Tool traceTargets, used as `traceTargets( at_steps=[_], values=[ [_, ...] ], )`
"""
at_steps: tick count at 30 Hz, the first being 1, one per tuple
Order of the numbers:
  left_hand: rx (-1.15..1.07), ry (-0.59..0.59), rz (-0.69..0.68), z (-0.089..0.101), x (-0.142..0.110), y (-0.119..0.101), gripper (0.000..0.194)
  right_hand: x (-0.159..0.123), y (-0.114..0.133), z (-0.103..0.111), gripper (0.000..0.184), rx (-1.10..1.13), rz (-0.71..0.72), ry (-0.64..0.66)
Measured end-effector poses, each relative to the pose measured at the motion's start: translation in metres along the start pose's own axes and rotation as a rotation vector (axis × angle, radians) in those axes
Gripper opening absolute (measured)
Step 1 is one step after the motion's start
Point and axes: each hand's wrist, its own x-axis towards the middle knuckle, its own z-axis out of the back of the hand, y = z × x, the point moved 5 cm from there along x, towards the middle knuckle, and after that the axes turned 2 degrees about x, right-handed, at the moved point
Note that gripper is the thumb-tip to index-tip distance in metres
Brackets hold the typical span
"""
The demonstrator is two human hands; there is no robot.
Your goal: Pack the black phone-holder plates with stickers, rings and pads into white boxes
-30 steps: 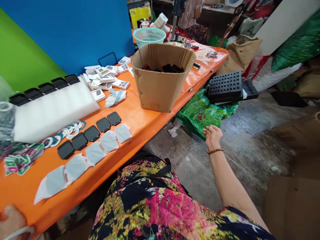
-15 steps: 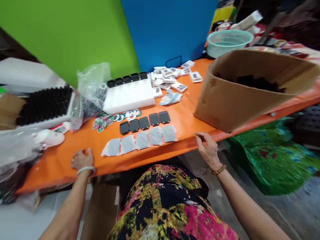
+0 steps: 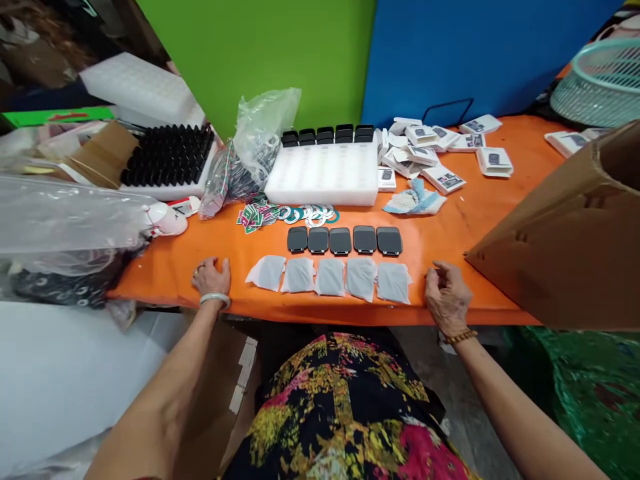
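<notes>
My left hand [image 3: 212, 277] rests on the orange-covered table with its thumb apart from its fingers and nothing in it. At the table's front right, my right hand [image 3: 447, 293] is loosely curled with nothing visible in it. Between the hands lies a row of several flat squares in thin white wrapping [image 3: 330, 277], the rightmost close to my right hand. Behind it runs a row of dark, rounded-square plastic pieces [image 3: 340, 241]. Ring-shaped stickers [image 3: 316, 215] and small green, red and white cards [image 3: 254, 217] are spread farther back.
A white foam tray [image 3: 323, 175] has black pieces [image 3: 325, 135] along its back. Small white boxes [image 3: 423, 137] and a crumpled blue-white cloth [image 3: 415, 199] lie right of it. A cardboard box [image 3: 565, 247] and turquoise basket [image 3: 595, 87] stand right; plastic bags [image 3: 265, 127] and black parts [image 3: 167, 157] left.
The view has swung right to left, so the table sits farther right and the cardboard box is partly cut off. My right hand now lies over the table's edge; the laid-out rows look unchanged.
</notes>
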Motion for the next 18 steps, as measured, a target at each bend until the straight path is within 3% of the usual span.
traceTargets(
  at_steps=[18],
  values=[
    [-0.072, -0.009, -0.002, 0.0083, -0.0032, -0.0003, 0.045, -0.0021, 0.0039, 0.0001, 0.028, 0.039, 0.012, 0.011]
  ],
)
